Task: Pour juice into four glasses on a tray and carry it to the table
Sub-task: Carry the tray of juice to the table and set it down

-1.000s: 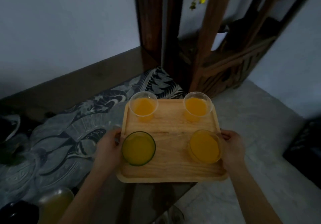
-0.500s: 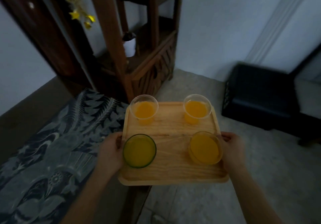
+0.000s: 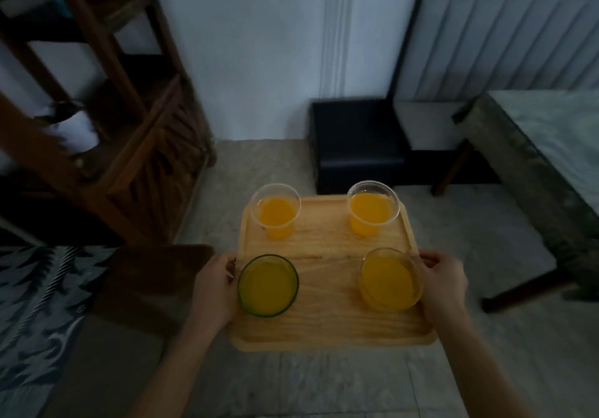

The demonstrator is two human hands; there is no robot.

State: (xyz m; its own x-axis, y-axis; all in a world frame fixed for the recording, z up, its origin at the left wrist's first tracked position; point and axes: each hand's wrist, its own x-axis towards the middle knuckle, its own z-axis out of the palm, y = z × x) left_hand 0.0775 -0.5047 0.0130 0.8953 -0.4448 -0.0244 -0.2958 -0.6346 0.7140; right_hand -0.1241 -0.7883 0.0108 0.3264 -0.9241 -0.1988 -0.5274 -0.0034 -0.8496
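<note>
Wooden tray bears four juice-filled glasses.

L hand, R hand, forearms: bare.

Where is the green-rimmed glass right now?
Head view: the green-rimmed glass stands at the near-left corner of the tray, beside the left hand gripping that edge.

Your tray: pale honey wood, fine grain lines. Juice in all four: opaque orange-yellow. Far-left glass and far-right glass: clear, colourless. Near-left glass: green tint, dark green rim. Near-right glass: amber tint. Table to your right: mottled grey-green marbling. Cloth to your left: dark blue-grey, pale leaf print. Floor: speckled grey.
</note>
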